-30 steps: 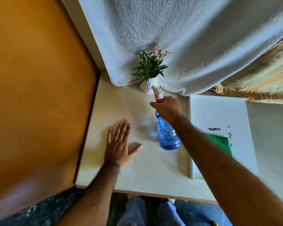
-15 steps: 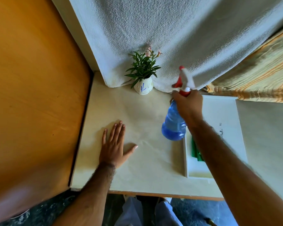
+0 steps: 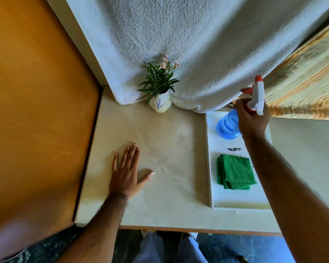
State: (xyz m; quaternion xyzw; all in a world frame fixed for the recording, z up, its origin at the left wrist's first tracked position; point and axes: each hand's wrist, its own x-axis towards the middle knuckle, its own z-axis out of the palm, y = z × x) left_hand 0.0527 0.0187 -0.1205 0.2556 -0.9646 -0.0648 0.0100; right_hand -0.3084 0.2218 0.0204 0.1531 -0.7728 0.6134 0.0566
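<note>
My right hand [image 3: 253, 118] grips the neck of a blue spray bottle [image 3: 227, 126] with a red and white trigger head, holding it over the far end of a white tray [image 3: 210, 168]. A folded green cloth [image 3: 235, 171] lies in the tray nearer to me. My left hand [image 3: 126, 171] rests flat on the pale tabletop [image 3: 169, 145], fingers spread. A small white vase with a green plant [image 3: 160, 92] stands at the back of the table, apart from both hands.
A white towel [image 3: 198, 44] hangs behind the table and touches its back edge. An orange wooden panel [image 3: 36, 111] borders the left side. A striped cloth [image 3: 308, 88] lies at the right. A dark smudge [image 3: 234, 149] marks the tray.
My right hand has carried the spray bottle from in front of the vase to the right, over the tray. The green cloth has come fully into view. My left hand stays flat.
</note>
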